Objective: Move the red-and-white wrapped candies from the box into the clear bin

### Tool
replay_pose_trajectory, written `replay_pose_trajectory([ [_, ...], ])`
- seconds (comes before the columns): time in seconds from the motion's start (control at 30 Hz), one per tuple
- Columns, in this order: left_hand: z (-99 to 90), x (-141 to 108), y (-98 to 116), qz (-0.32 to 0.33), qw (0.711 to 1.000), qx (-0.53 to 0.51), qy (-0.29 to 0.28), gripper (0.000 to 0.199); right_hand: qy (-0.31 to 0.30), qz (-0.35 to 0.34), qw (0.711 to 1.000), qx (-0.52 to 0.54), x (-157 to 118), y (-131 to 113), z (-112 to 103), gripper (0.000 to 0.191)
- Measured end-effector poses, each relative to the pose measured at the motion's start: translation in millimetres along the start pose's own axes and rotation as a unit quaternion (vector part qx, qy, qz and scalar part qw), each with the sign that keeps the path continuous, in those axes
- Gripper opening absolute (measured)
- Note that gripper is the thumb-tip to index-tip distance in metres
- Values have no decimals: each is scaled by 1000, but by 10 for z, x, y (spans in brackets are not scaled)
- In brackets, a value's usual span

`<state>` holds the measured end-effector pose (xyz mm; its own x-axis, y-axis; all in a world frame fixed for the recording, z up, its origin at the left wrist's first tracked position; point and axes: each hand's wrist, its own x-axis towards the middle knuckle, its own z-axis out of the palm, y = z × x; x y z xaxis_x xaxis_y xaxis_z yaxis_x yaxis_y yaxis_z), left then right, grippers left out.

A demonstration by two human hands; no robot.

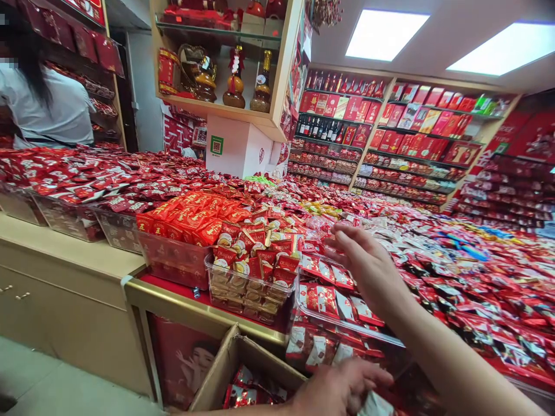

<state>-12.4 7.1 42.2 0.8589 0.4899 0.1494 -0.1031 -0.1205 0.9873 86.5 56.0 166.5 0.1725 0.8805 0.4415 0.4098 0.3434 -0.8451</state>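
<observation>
My right hand (366, 257) reaches in from the right over a clear plastic bin (347, 323) of red-and-white wrapped snack packets (321, 297). Its fingers stretch forward and hold nothing that I can see. Lower down, my left hand (333, 387) is in front of that bin, beside an open cardboard box (255, 352). A whitish packet (376, 405) shows between its thumb and curled fingers, partly cut off by the bottom edge. More red packets (240, 396) lie inside the box.
Left of the bin stand a tub of durian sweets (249, 300) and a tub of bright red packets (177, 254). Heaped sweets cover the counter behind. A white pillar (228, 147) rises under a display cabinet (217, 104). A person in a white shirt (56, 110) stands far left.
</observation>
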Motion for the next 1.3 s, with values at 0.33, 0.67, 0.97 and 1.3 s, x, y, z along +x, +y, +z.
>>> replay_pose_trajectory([
  [0.33,98,-88,326,74,969,-226,71,45,53,119,991,4,-1497,370,-520,23],
  [0.67,80,-55,253,-3,987,-156,40,51,61,134,987,68,-1555,672,-514,17],
  [0.97,51,-42,282,-4,972,-222,80,53,-26,-392,808,-439,-1482,595,-598,32],
  [1.3,55,-79,154,14,983,-159,88,52,86,-307,842,-435,-847,235,-825,10],
])
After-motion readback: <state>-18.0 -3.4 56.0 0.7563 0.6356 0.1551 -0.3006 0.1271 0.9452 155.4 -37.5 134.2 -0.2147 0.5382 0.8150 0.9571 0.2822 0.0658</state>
